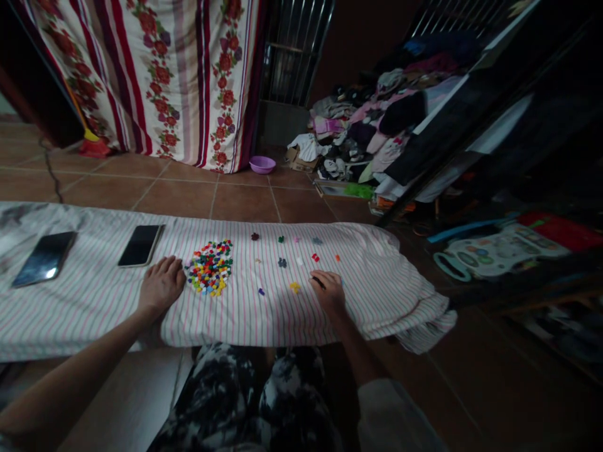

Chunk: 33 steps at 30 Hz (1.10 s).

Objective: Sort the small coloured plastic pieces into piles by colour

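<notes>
My left hand (162, 285) lies palm down on the striped cloth (264, 326), fingers stretched out. Its fingertips are beside a pile of small multicoloured cube-like pieces (210, 269). My right hand (328, 290) rests on the cloth with its fingers curled together; a small dark spot shows at the fingers, and what they hold, if anything, cannot be made out. Close to its left is a yellow group of pieces (294, 287). Small colour-sorted groups lie around it: red (315, 257), white (300, 261), orange (337, 258), dark grey (282, 262) and purple (261, 291).
Two phones, a dark one (44, 258) and a pale-edged one (140, 245), lie on the cloth at left. Beyond are a flowered curtain (188, 94), a purple basin (262, 164) and heaped clothes (367, 125). A toy panel (499, 251) stands at right.
</notes>
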Tool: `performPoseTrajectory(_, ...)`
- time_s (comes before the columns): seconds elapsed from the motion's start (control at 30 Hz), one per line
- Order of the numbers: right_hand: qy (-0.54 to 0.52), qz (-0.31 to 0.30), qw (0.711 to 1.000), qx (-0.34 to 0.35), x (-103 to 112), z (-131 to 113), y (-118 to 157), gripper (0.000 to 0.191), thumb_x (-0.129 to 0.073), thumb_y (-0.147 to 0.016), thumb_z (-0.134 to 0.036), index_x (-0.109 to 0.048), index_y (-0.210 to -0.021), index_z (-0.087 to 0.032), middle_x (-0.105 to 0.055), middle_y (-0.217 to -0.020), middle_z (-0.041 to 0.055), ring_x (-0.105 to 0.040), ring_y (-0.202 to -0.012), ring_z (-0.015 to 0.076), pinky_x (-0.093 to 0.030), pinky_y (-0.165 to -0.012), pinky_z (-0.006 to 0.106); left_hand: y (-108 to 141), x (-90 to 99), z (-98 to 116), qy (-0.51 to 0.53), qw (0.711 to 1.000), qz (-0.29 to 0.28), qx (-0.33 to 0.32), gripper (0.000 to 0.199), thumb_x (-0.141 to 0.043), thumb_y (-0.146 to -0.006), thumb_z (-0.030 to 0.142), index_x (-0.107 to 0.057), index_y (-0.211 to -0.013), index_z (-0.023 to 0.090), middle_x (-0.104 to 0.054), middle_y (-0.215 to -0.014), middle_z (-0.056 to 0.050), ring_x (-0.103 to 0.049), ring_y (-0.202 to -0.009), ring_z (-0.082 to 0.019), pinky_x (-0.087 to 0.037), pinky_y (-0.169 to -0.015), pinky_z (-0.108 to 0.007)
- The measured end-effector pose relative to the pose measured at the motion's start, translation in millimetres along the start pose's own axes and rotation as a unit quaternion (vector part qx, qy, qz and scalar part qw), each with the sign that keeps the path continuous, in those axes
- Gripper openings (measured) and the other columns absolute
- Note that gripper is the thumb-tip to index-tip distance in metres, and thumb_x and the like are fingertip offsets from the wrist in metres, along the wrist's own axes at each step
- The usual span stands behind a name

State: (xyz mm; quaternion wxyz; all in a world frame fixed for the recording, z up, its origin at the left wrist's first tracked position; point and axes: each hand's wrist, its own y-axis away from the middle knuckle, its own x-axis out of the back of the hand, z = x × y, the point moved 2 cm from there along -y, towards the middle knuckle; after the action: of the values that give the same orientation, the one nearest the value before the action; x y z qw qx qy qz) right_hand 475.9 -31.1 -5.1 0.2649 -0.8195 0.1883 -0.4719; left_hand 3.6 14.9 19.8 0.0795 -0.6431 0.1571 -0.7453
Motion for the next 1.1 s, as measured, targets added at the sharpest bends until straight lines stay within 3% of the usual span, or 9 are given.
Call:
performPoseTrajectory(0.27, 0.008, 0.029, 1.000, -0.001, 8, -2, -6, 0.034, -0.045, -0.093, -0.040, -0.075, -0.098, -0.023, -0.076, -0.102, 0.0090, -0.063, -0.097, 0.0261, -0.046, -0.092, 0.046, -1, -0.8, 1, 0.019, 1.000, 0.006, 0.008, 0.045, -0.037, -0.092, 0.034, -0.062, -0.124, 0.014, -0.060, -0.136, -0.016, -0.048, -0.133, -0.030, -0.035, -0.110, -0.047)
performPoseTrajectory(0.5, 0.020, 0.066, 0.997, 0.020, 7, -42, -22, 0.031, -0.048, -0.094, -0.037, -0.075, -0.095, -0.023, -0.076, -0.095, 0.0088, -0.065, -0.092, 0.0254, -0.046, -0.093, 0.045, 0, -1.5, 1, 0.001, 1.000, -0.007, 0.006, 0.047, -0.035, -0.094, 0.034, -0.059, -0.127, 0.012, -0.058, -0.138, -0.016, -0.047, -0.134, -0.031, -0.033, -0.111, -0.046)
performPoseTrajectory(0.6, -0.018, 0.020, 0.997, 0.072, -9, -76, -39, 0.027, -0.050, -0.095, -0.034, -0.075, -0.094, -0.023, -0.076, -0.092, 0.0067, -0.065, -0.088, 0.0234, -0.047, -0.093, 0.044, 0, -2.0, 1, -0.008, 1.000, -0.008, 0.007, 0.046, -0.034, -0.094, 0.033, -0.059, -0.128, 0.013, -0.058, -0.139, -0.015, -0.047, -0.134, -0.030, -0.034, -0.111, -0.046)
performPoseTrajectory(0.73, -0.087, -0.085, 0.982, 0.143, -42, -127, -60, 0.025, -0.050, -0.095, -0.027, -0.075, -0.099, -0.022, -0.075, -0.094, 0.0057, -0.062, -0.092, 0.0218, -0.048, -0.088, 0.039, 0, -2.8, 2, -0.012, 1.000, -0.007, 0.013, 0.046, -0.035, -0.094, 0.033, -0.059, -0.128, 0.014, -0.058, -0.139, -0.014, -0.047, -0.135, -0.030, -0.035, -0.110, -0.047)
performPoseTrajectory(0.9, -0.125, -0.189, 0.957, 0.182, -87, -183, -75, 0.028, -0.050, -0.094, -0.018, -0.075, -0.106, -0.023, -0.073, -0.102, 0.0072, -0.060, -0.096, 0.0217, -0.048, -0.088, 0.037, -1, -3.4, 2, -0.006, 1.000, 0.000, 0.009, 0.045, -0.035, -0.094, 0.032, -0.059, -0.127, 0.015, -0.058, -0.139, -0.014, -0.047, -0.135, -0.031, -0.036, -0.110, -0.047)
performPoseTrajectory(1.1, -0.109, -0.281, 0.935, 0.189, -135, -228, -83, 0.032, -0.051, -0.092, -0.012, -0.075, -0.109, -0.022, -0.072, -0.110, 0.0063, -0.054, -0.105, 0.0220, -0.045, -0.095, 0.037, -2, -5.2, 1, -0.002, 1.000, 0.013, 0.011, 0.044, -0.035, -0.095, 0.033, -0.060, -0.126, 0.014, -0.059, -0.139, -0.014, -0.048, -0.134, -0.030, -0.036, -0.111, -0.047)
